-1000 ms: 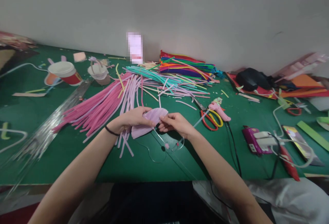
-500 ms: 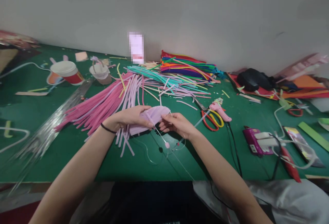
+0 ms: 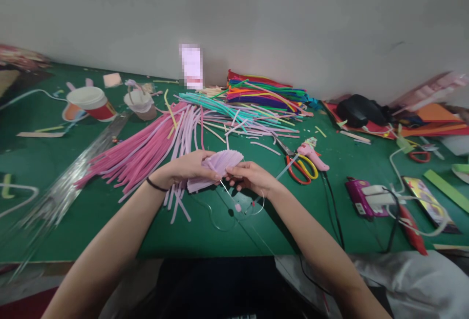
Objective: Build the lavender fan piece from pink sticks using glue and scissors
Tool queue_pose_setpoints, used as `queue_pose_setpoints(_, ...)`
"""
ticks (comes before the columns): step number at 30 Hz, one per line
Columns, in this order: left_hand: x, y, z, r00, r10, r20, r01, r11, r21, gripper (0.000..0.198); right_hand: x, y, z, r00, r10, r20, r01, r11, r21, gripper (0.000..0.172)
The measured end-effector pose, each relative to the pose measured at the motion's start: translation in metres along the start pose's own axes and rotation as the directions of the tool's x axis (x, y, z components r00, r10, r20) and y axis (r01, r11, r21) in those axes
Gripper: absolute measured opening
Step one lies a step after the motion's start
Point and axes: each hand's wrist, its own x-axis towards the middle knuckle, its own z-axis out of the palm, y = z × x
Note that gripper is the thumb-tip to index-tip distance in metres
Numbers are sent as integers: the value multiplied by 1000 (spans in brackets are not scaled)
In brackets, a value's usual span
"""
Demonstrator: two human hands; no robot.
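- The left hand (image 3: 185, 167) is closed over the lilac fan (image 3: 221, 161), thumb on top and fingers under its narrow end, holding it just above the green table (image 3: 91, 211) in front of the person
- The right hand (image 3: 252, 178) pinches a thin wire (image 3: 224, 189) with its fingertips right at the fan's near edge; the wire loops down to the table with a pink bead (image 3: 238, 207) on it
- The fan looks light and soft, a ribbed piece that would crush or splay if squeezed, so the gathered narrow end seems the safe place to grip
- The wire looks springy and fine, likely to slip, so a fingertip pinch close to the fan suits it
- Pink pipe cleaners (image 3: 146, 150) lie fanned out just behind the hands
- To the right lie scissors (image 3: 302, 167), touching a pink glue gun (image 3: 313, 155)
- Far left a red paper cup (image 3: 91, 104) stands with a white top; I cannot tell what is in it
- Beside it a small cup (image 3: 139, 101) with a lilac handle, contents hidden
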Motion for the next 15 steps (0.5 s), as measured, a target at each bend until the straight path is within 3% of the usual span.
queue_pose_setpoints(6, -3, 5, 0, 1000, -11, -7, 11, 1000, 24, 49, 0, 0, -1, 999, -13, -37, 10, 998, -64, 33)
queue_pose_setpoints(15, -1, 5, 1, 1000, -9, 29, 8, 1000, 20, 41, 0, 1, -4, 999, -29, 19, 29, 999, -38, 33)
